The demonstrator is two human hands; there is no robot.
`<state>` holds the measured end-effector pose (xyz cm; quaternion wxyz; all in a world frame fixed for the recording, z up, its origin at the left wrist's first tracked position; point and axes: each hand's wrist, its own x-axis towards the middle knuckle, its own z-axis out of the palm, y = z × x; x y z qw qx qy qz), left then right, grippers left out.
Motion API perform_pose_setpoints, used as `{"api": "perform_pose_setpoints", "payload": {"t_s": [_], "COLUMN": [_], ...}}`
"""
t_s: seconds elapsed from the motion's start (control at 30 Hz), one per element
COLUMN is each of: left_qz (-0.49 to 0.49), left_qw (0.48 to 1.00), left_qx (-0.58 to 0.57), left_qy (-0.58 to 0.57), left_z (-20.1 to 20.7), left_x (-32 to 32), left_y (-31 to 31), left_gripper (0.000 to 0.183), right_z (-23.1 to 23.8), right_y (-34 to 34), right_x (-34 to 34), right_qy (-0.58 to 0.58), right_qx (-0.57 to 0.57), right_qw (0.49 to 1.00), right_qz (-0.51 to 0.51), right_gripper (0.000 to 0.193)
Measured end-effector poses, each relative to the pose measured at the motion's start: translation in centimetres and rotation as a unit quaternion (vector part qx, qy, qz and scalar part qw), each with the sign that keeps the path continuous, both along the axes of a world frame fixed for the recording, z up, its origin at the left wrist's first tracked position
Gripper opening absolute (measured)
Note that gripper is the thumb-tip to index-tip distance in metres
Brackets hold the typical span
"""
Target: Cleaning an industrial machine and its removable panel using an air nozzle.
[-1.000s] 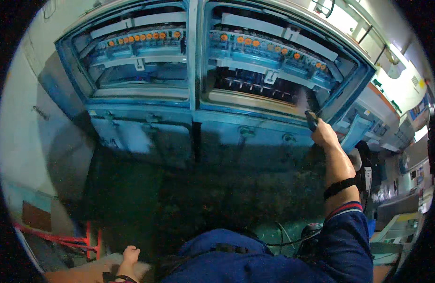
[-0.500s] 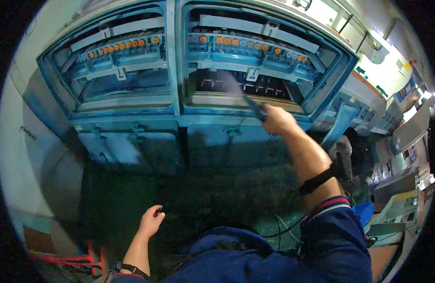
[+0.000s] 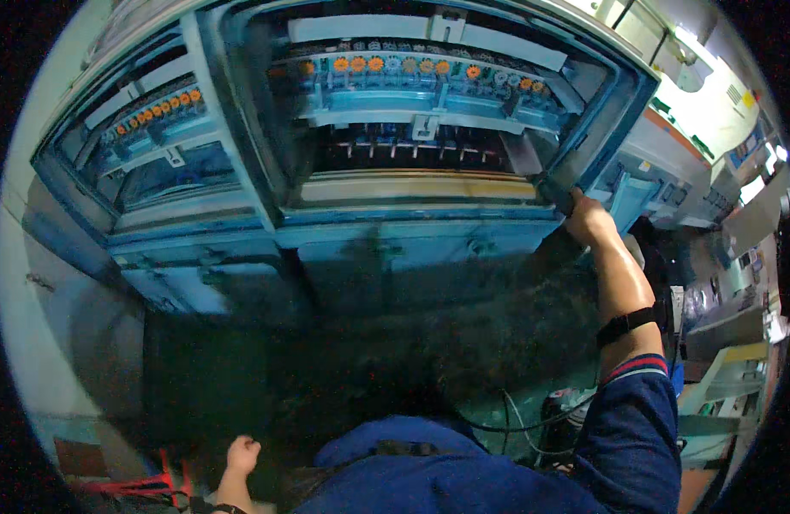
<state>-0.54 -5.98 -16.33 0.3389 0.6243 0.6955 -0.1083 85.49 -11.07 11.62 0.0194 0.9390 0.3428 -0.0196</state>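
My right hand (image 3: 592, 220) is closed around the dark handle of a flat, wide-bladed tool (image 3: 522, 154). Its pale blade points up and left into the lower right corner of the machine's right opening (image 3: 429, 212). Whether the blade touches the frame, I cannot tell. Inside, a row of orange and grey toothed knobs (image 3: 358, 65) runs along a blue bar, with several metal prongs (image 3: 416, 152) in the dark gap below. Low on the left hangs my left hand (image 3: 243, 454), fingers curled in, away from the machine. Anything inside that fist is hidden.
Another opening (image 3: 168, 163) with similar knobs lies left of the divider. Blue-white panels (image 3: 412, 265) sit below. A grey wall (image 3: 78, 351) stands left, near a red frame (image 3: 159, 480). Cables (image 3: 519, 420) trail at lower right, and benches (image 3: 729, 385) line the right side.
My right hand has swung right with the tool, from mid-opening to its lower right corner. The left hand has dropped lower and left. The view has shifted toward the right opening.
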Motion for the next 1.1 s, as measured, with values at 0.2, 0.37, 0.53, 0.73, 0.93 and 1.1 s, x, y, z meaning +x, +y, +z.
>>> {"api": "perform_pose_setpoints", "payload": {"t_s": [0.2,0.37,0.53,0.73,0.93,1.1], "left_qz": [-0.101,-0.127,-0.078,-0.121,-0.319,-0.29], "left_qw": [0.988,0.973,0.981,0.982,0.842,0.866], "left_qx": [0.026,0.015,-0.023,0.049,0.354,0.327], "left_qy": [-0.118,-0.19,-0.177,-0.135,-0.253,-0.243], "left_z": [5.1,5.9,2.1,1.6,-3.0,-4.9], "left_x": [23.2,32.2,31.3,37.8,51.9,62.5], "left_y": [5.7,7.2,9.4,17.7,30.0,34.3], "left_gripper": [0.038,0.043,0.048,0.051,0.044,0.047], "right_z": [-2.8,-2.3,-2.0,-2.7,-7.3,-3.9], "right_y": [1.4,3.4,4.1,7.1,12.9,17.8], "right_x": [12.7,16.0,18.3,23.1,24.7,20.6], "right_qy": [-0.015,0.035,0.045,0.009,-0.01,0.16], "right_qx": [0.019,0.028,0.103,0.019,-0.126,-0.043], "right_qw": [0.992,0.989,0.974,0.976,0.963,0.964], "right_qz": [0.126,0.139,0.195,0.218,0.24,0.208], "right_gripper": [0.063,0.064,0.044,0.063,0.059,0.058]}}
